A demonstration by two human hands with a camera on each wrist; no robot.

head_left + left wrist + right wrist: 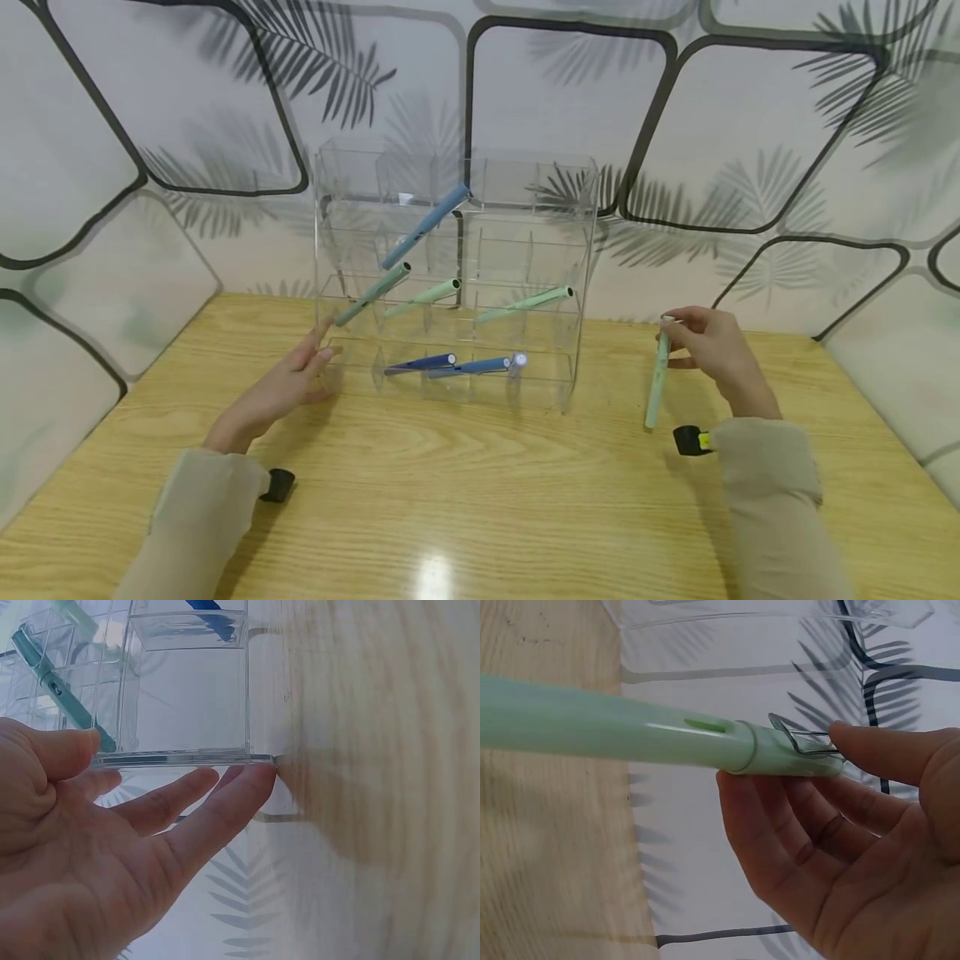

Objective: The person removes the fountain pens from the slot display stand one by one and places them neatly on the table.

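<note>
My right hand [708, 346] pinches a light green pen [657, 383] by its clip end, to the right of the rack. In the right wrist view the thumb presses by the wire clip of the pen [667, 735], with fingertips beneath. My left hand [281, 387] is at the left side of the clear acrylic rack [450, 329]. Its fairly straight fingers [202, 817] touch the rack's side panel [180, 759] low down, near the table. Beside that hand, a teal pen [372, 294] leans in a compartment.
Inside the rack lean a blue pen [426, 227] higher up, light green pens [525, 305] in the middle, and blue pens [472, 367] with a pale purple-ended one [517, 361] at the bottom. Patterned cloth [570, 100] rises behind the wooden table [450, 483].
</note>
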